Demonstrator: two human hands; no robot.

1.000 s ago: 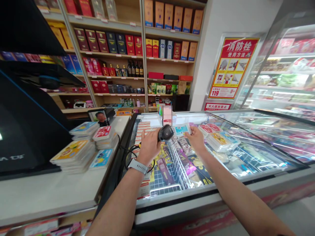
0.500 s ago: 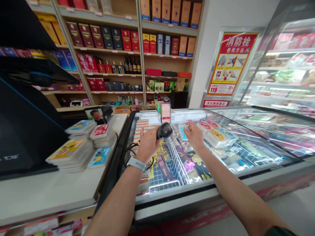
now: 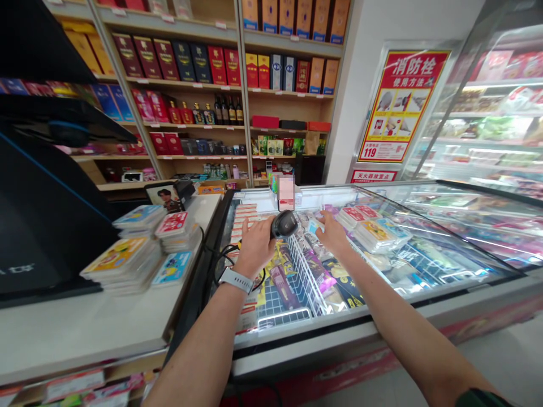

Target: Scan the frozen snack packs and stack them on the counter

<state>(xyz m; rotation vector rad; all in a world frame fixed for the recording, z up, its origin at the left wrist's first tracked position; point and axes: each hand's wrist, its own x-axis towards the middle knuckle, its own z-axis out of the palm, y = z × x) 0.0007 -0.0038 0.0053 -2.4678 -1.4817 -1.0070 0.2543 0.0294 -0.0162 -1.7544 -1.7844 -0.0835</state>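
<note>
Left hand [image 3: 254,247] closed around one black handheld barcode scanner [image 3: 284,224], right hand [image 3: 333,233] with fingers curled on one pale blue packet [image 3: 314,228], both hands above one glass-topped chest freezer [image 3: 339,339], one wire basket divider [image 3: 307,271] inside, four stacks of packets [image 3: 121,263] on the bench [image 3: 85,328] at left

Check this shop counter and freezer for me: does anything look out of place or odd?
Two small things look untidy: the black cable loops loosely over the freezer's edge, and the packets piled on the counter sit unevenly, their edges out of line. Nothing looks spilled or broken.
</note>
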